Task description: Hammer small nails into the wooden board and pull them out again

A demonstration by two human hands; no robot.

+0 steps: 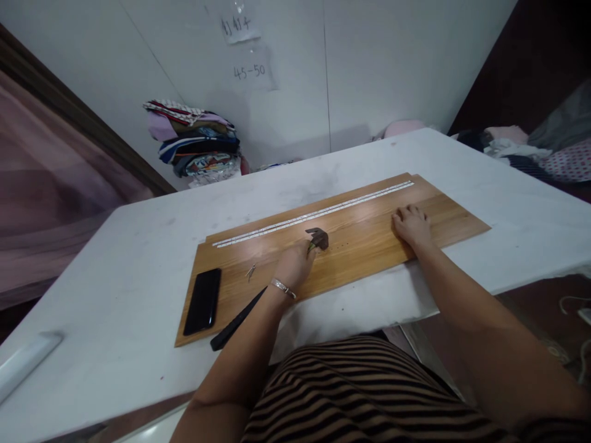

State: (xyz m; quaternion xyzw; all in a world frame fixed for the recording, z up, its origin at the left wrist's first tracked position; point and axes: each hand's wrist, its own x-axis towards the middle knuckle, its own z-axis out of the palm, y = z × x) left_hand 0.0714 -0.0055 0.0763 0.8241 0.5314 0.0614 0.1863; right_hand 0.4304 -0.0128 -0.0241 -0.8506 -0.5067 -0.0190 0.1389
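My left hand (294,266) is wrapped round a claw hammer (319,239), close up behind its head. The hammer's black handle runs back under my left forearm, past the board's near edge. Its head is right at the surface of a wooden board (369,261); whether it touches cannot be made out. Just right of the head, a short row of small dark dots (342,246) marks the wood. My right hand (412,224) rests on the right part of the board, fingers apart and slightly bent, holding nothing. Several loose nails (250,271) lie left of my left hand.
Two white strips with markings (314,215) run along the board's far side. A black phone (202,301) lies on its left end. The board sits on a white-covered table (138,277). Folded clothes (198,144) are stacked behind the table, against the wall.
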